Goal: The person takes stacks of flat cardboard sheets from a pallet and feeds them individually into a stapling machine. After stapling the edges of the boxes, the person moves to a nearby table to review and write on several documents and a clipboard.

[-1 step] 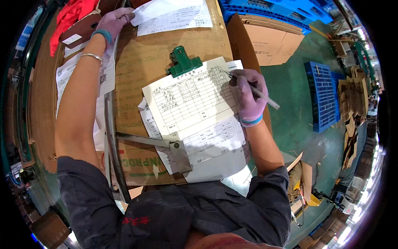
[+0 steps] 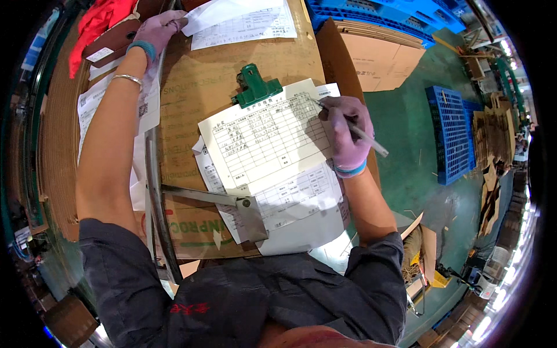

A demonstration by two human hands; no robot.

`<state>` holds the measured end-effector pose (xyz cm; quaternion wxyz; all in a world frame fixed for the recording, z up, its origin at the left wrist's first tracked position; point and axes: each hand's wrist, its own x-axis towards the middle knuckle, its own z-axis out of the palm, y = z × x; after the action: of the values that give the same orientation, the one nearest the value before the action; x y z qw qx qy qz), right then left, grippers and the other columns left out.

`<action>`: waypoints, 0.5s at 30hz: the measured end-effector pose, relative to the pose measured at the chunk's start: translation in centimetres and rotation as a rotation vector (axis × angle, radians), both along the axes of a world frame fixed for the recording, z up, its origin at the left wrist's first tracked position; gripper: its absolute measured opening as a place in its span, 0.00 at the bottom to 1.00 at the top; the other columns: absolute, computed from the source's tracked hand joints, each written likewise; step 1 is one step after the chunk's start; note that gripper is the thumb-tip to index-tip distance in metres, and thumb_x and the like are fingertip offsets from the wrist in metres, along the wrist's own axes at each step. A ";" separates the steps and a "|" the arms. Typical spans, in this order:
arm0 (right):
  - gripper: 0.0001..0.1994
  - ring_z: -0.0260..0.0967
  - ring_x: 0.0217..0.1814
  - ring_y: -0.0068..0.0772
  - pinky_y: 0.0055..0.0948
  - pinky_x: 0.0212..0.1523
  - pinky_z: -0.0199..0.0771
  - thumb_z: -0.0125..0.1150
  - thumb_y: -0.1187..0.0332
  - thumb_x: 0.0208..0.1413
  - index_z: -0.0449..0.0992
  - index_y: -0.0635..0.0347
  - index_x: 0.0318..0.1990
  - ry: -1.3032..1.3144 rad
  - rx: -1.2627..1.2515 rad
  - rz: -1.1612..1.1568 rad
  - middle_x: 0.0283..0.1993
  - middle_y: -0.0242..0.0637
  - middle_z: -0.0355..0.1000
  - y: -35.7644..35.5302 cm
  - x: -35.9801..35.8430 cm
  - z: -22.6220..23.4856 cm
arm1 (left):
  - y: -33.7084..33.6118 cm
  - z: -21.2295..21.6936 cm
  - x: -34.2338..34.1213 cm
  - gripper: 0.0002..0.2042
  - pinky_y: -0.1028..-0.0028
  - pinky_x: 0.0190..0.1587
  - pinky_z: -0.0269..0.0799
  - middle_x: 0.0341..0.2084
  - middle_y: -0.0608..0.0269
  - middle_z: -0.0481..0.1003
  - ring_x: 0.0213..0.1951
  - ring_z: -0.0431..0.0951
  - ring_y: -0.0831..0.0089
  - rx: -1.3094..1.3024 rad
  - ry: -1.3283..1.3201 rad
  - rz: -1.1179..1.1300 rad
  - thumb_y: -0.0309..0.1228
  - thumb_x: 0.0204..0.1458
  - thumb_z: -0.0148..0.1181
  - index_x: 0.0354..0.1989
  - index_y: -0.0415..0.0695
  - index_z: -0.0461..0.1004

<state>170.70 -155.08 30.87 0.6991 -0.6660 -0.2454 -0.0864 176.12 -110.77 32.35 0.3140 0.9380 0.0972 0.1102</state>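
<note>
A pen (image 2: 367,138) is gripped in my right hand (image 2: 350,130), which wears a pinkish-purple glove with a teal cuff. Its tip meets the upper right of a form (image 2: 261,156) with a printed table and handwritten entries. A green clip (image 2: 255,87) bites the form's top edge, and more printed sheets (image 2: 301,194) lie beneath it. At the upper left, my gloved left hand (image 2: 159,32) is closed, its fingers pinching the corner of a white sheet (image 2: 214,15). Another printed sheet (image 2: 249,36) lies partly under that one.
The papers rest on a brown cardboard surface (image 2: 191,87). A metal bar with a bracket (image 2: 251,220) crosses its lower part. Near my left hand are a brown box (image 2: 113,43) and red cloth (image 2: 96,29). Folded cartons (image 2: 380,58) and a blue pallet (image 2: 449,136) stand to the right.
My right hand and the pen have shifted very slightly left, the pen's rear end dipping a little. My left hand stays at the white sheet.
</note>
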 end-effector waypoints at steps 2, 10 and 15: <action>0.06 0.70 0.31 0.31 0.28 0.34 0.70 0.60 0.74 0.50 0.74 0.66 0.35 -0.034 -0.158 0.063 0.30 0.39 0.72 -0.2 0.3 0.1 | -0.6 0.8 -0.1 0.17 0.74 0.56 0.63 0.45 0.64 0.77 0.48 0.73 0.74 0.053 0.022 -0.005 0.38 0.56 0.57 0.51 0.47 0.74; 0.06 0.69 0.31 0.34 0.29 0.34 0.70 0.62 0.73 0.49 0.75 0.63 0.34 -0.023 -0.284 0.135 0.30 0.41 0.72 -0.1 0.7 -0.2 | 0.8 -0.1 0.1 0.16 0.69 0.52 0.67 0.43 0.56 0.77 0.46 0.76 0.64 0.073 -0.061 -0.093 0.37 0.55 0.53 0.53 0.53 0.73; 0.05 0.70 0.32 0.37 0.30 0.35 0.70 0.62 0.73 0.49 0.75 0.63 0.33 -0.131 -0.407 0.099 0.31 0.41 0.72 0.1 0.7 0.3 | -0.1 0.4 0.0 0.16 0.74 0.56 0.63 0.46 0.63 0.76 0.49 0.73 0.72 0.111 0.013 -0.031 0.30 0.55 0.53 0.53 0.49 0.73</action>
<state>171.45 -155.01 31.15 0.5361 -0.7735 -0.3352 -0.0437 176.15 -110.84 32.77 0.2626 0.9560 0.0784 0.1045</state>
